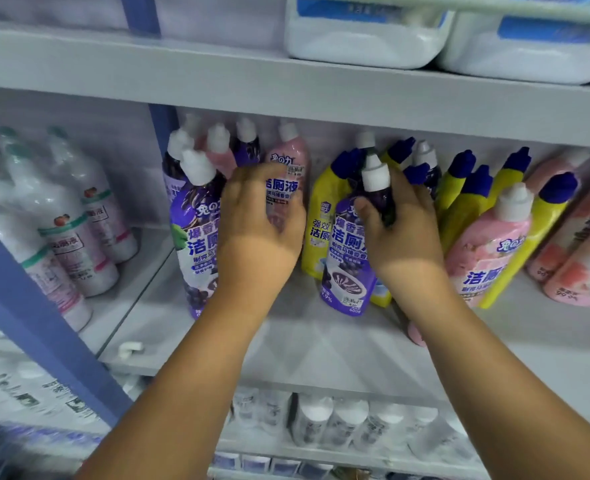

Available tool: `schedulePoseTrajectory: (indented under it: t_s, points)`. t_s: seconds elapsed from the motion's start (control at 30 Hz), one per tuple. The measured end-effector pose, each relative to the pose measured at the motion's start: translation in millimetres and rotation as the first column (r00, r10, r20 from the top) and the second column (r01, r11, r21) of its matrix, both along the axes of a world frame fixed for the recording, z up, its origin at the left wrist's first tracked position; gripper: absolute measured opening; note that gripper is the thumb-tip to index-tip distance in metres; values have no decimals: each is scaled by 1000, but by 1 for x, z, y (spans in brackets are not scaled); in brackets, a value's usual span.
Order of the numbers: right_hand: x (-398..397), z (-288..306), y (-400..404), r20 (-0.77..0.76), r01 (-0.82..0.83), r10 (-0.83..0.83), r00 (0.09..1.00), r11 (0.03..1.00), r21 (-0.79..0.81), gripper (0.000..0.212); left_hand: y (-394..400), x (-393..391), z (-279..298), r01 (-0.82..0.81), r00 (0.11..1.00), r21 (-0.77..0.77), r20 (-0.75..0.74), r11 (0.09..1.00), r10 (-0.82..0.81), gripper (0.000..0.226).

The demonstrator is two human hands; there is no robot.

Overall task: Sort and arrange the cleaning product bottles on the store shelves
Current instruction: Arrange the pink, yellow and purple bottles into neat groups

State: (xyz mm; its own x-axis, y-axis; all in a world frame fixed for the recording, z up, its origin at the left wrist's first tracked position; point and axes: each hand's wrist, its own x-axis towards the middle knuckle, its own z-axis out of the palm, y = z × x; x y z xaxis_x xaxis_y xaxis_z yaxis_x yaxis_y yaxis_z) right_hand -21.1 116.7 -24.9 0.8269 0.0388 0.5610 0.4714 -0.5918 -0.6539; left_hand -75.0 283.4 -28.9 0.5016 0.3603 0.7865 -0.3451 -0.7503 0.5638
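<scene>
Head view: white store shelf [321, 344], middle board, bearing rows of cleaning bottles leaning back under the upper board [217, 77]. Up top, two bulky white jugs [366, 39] with blue labels. Left bay, behind a blue upright [44, 334]: clear-white bottles [75, 237] with green bands, tilted. Right of centre, yellow bottles [466, 206] with dark blue caps, crowded together, leaning left. Far right, pink bottles [483, 251], the nearest with a white cap, just beside a yellow one. Back left of the bay, mixed purple and pink bottles with white caps.

Left purple bottle [196, 233] standing at the front, touching the left hand's wrist side. Pink bottle [286, 178] behind it, gripped by the left hand [259, 220], fingers curled round its body. Second purple bottle [352, 258] standing on the board in front of a yellow one, held at the neck just below its white cap [375, 174] by the right hand [400, 223], thumb in front, fingers wrapped behind.

Small white clip [130, 348] lying on the board's front left edge. Lower shelf: white-capped bottles [335, 424], blurred.
</scene>
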Motion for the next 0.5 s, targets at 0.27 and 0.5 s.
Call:
schedulePoseTrajectory:
  t_s: [0.27, 0.5]
  points:
    - [-62, 1, -70, 240, -31, -47, 970, 950, 309, 27, -1, 102, 26, -35, 937, -34, -348, 999, 21, 43]
    - [-27, -6, -126, -2, 98, -101, 995, 957, 274, 58, 23, 165, 4, -108, 908, 23, -404, 994, 108, 60]
